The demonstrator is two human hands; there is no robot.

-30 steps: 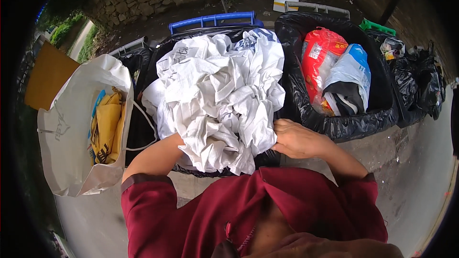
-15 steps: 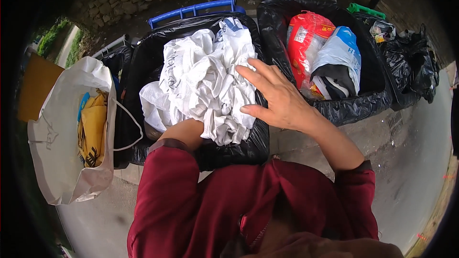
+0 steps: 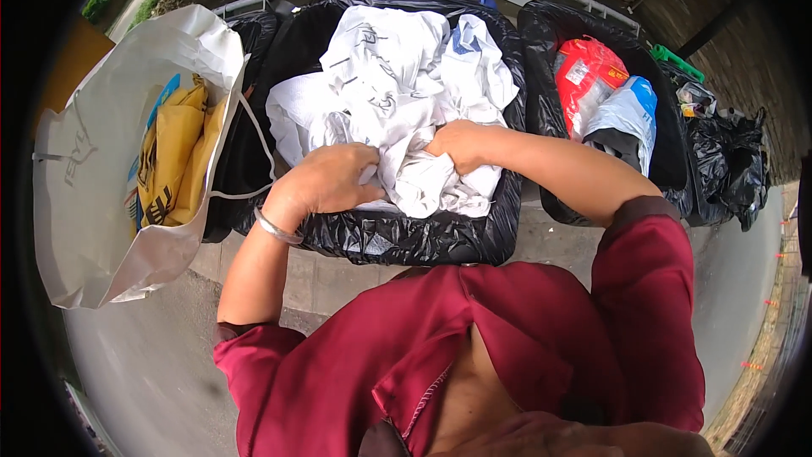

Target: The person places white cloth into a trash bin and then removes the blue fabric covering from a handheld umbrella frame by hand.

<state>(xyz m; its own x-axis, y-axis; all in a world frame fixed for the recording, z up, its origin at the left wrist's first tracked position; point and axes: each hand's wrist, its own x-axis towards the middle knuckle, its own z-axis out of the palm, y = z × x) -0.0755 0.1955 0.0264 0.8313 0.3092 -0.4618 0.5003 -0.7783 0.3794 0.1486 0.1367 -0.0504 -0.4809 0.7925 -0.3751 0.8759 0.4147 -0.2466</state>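
Observation:
A crumpled heap of white woven plastic sacks with dark print fills the top of a bin lined with a black bag. My left hand, a silver bangle on its wrist, is closed at the heap's near left edge, white material showing between thumb and fingers. Into the folds near the heap's middle presses my right hand. Its fingers are curled into the white material, and their tips are hidden.
To the left stands a large white paper bag with yellow packaging inside. Right of my bin, another lined bin holds a red plastic bag and a blue-and-white bag. Black rubbish bags sit farther right. A stone wall rises behind.
My left hand has come out from under the sacks to their near left edge. My right hand, spread above them before, has closed into the folds. The view has shifted.

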